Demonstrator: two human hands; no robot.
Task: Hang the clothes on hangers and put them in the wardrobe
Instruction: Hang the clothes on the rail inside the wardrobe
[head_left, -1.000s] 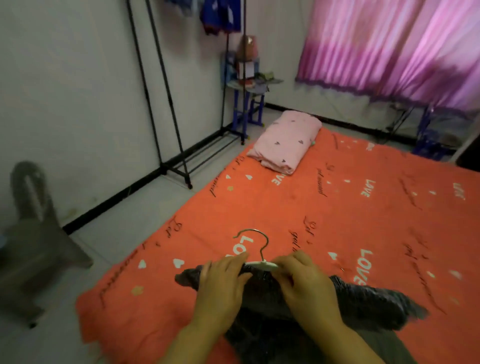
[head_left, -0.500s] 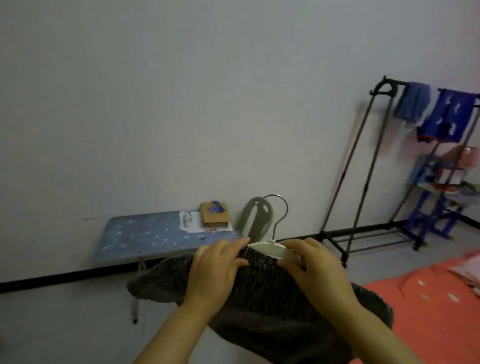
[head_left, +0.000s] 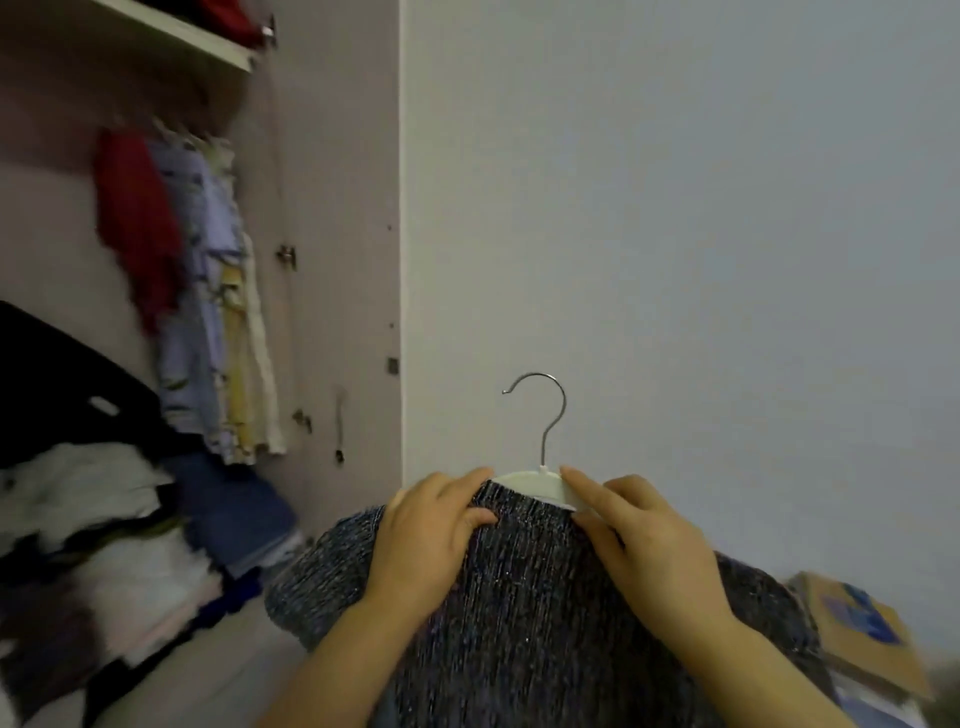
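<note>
Hands hold a dark knitted top (head_left: 524, 597) up in front of the pale wall, just to the right of the open wardrobe (head_left: 343, 208). The left hand (head_left: 426, 535) pinches the knit at the neckline, and the right hand (head_left: 649, 545) grasps the shoulder of the white hanger (head_left: 540, 480) that the top is draped over, with the metal hook standing upright above the fingers. Inside the wardrobe, red, blue and yellow hanging clothes (head_left: 208, 291) sit above folded piles (head_left: 104, 519).
</note>
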